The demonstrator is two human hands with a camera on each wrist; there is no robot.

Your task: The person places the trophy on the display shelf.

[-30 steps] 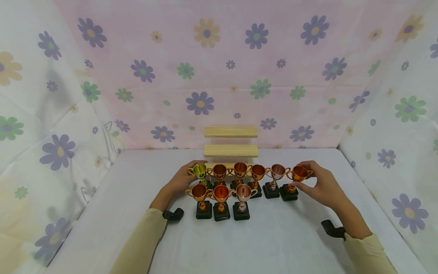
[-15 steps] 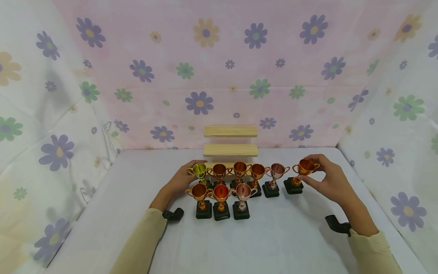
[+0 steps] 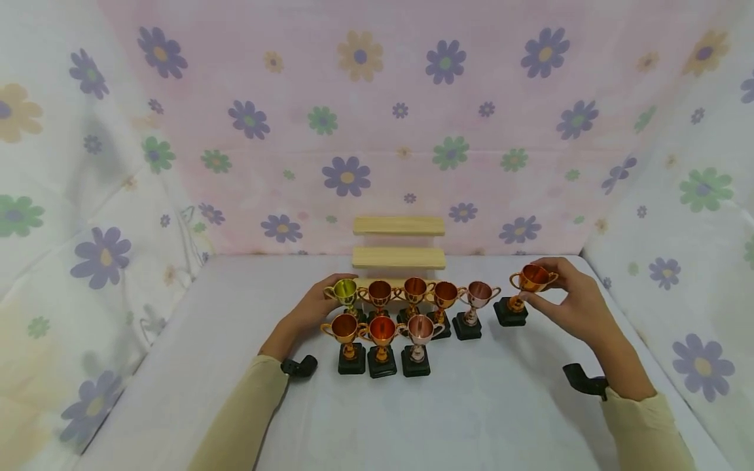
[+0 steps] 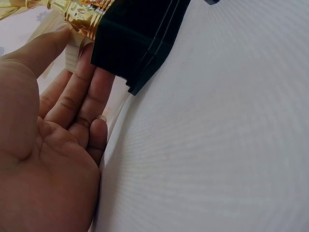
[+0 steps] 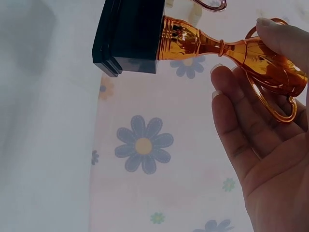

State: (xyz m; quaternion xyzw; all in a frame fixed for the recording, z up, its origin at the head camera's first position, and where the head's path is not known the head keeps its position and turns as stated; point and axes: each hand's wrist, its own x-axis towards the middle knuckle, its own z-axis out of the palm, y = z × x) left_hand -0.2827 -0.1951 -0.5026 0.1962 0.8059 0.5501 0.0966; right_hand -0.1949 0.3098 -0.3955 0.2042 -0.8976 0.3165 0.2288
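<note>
In the head view my right hand [image 3: 568, 297] pinches an orange-gold trophy cup [image 3: 533, 279] with a black square base, out to the right of the others. Its thumb lies along the cup in the right wrist view, the fingers behind the handle [image 5: 277, 113]. My left hand [image 3: 312, 306] holds the yellow-gold trophy cup [image 3: 345, 292] at the left end of the back row. In the left wrist view the thumb touches its gold stem [image 4: 89, 19], and the fingers reach behind the black base [image 4: 133, 43].
Several gold and copper trophies make up the rest of the back row, ending with a rose-gold trophy [image 3: 478, 296]. In front stand a gold trophy [image 3: 344, 327], a red-orange one [image 3: 382, 331] and a pinkish one [image 3: 421, 329]. Behind rises a stepped wooden rack [image 3: 398, 257].
My right hand has carried the orange-gold trophy right and farther back, widening the space beside the rose-gold one. My left hand stays at the yellow-gold trophy.
</note>
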